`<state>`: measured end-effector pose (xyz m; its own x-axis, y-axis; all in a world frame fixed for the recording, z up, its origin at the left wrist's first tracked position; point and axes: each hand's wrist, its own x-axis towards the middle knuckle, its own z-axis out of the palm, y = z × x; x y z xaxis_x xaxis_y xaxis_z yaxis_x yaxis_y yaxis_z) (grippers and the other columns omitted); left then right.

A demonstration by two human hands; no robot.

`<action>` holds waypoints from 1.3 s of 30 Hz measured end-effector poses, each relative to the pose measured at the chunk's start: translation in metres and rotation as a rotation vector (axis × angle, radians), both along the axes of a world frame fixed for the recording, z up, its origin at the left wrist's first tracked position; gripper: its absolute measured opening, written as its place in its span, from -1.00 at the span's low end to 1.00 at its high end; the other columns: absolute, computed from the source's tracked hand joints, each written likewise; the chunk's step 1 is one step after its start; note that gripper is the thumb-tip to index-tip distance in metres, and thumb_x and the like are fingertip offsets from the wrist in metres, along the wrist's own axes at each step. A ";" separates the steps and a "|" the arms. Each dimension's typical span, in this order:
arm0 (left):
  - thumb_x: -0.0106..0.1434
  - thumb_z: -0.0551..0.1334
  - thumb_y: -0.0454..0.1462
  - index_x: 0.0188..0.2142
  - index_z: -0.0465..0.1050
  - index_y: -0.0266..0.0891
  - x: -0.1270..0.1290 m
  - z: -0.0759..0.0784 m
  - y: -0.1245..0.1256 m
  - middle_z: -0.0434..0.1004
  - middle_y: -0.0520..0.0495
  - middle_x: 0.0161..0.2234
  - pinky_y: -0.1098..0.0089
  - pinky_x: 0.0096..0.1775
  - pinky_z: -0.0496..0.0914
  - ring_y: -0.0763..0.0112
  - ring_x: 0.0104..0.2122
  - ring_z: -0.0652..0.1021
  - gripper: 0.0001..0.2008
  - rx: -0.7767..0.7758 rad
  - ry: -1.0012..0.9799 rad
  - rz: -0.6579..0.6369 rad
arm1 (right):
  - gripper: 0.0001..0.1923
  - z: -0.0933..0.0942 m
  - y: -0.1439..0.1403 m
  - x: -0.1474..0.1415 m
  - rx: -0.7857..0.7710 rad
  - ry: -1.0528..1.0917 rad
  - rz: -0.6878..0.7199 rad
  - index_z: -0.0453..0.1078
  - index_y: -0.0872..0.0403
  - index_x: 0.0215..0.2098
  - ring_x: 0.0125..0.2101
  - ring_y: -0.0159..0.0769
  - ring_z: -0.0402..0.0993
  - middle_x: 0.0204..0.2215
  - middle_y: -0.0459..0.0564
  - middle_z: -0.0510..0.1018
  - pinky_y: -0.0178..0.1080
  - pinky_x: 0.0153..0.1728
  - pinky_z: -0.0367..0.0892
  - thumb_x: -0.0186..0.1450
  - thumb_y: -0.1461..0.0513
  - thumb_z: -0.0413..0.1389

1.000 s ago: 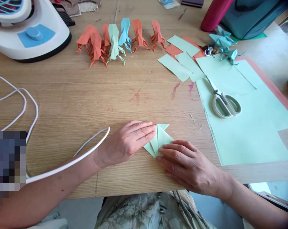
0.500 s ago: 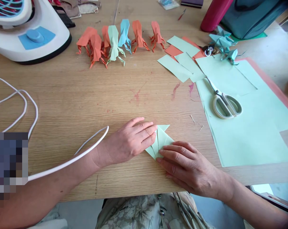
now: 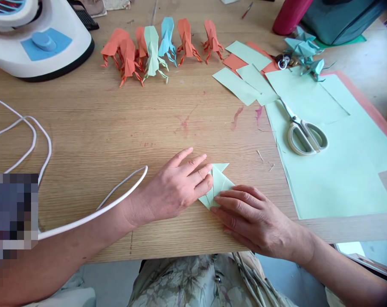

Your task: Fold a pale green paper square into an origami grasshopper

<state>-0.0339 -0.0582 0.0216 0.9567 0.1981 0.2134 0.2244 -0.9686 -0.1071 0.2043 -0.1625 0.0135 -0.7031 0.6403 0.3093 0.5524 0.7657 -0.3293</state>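
- I found the folded green paper (image 3: 219, 184) flat on the wooden table (image 3: 116, 128), near its front edge and between my two hands.
- My left hand (image 3: 177, 187) lay on the paper's left side, fingers extended and close together, tips pressing down on the fold; nothing was pinched.
- My right hand (image 3: 254, 217) covered the lower right corner, fingers flat and slightly spread, likewise pressing rather than gripping.
- The paper's long axis ran from lower left to upper right, its point aimed away from me; both hands touched it, the left nearer the point.
- Scissors (image 3: 304, 134) rested on green sheets (image 3: 334, 170), well apart to the right; finished paper figures (image 3: 155, 47) stood along the far side.
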 end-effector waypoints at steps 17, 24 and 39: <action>0.43 0.16 -0.23 -0.02 0.48 -0.27 -0.002 -0.007 0.001 0.49 -0.22 0.15 -0.15 0.20 0.30 0.00 0.17 0.46 -0.78 -0.100 -0.060 0.020 | -0.73 -0.002 -0.004 0.002 -0.040 -0.077 -0.024 0.45 0.16 0.03 0.01 -0.04 0.42 0.30 0.22 0.32 0.02 -0.03 0.34 0.39 0.27 0.09; 0.44 0.14 -0.23 0.04 0.47 -0.30 -0.007 -0.011 0.005 0.52 -0.20 0.14 -0.12 0.22 0.28 0.03 0.19 0.45 -0.72 -0.149 -0.113 0.023 | -0.73 -0.001 -0.003 0.002 -0.057 -0.075 -0.022 0.45 0.16 0.04 0.04 -0.05 0.42 0.28 0.19 0.36 0.01 -0.03 0.33 0.40 0.27 0.08; 0.39 0.21 -0.33 0.04 0.48 -0.32 -0.009 -0.012 -0.006 0.55 -0.19 0.11 -0.05 0.27 0.22 0.11 0.21 0.45 -0.75 -0.056 -0.155 -0.029 | -0.72 -0.001 -0.002 0.002 -0.041 -0.081 -0.013 0.45 0.16 0.05 0.06 -0.05 0.42 0.27 0.19 0.37 0.00 -0.03 0.33 0.41 0.26 0.07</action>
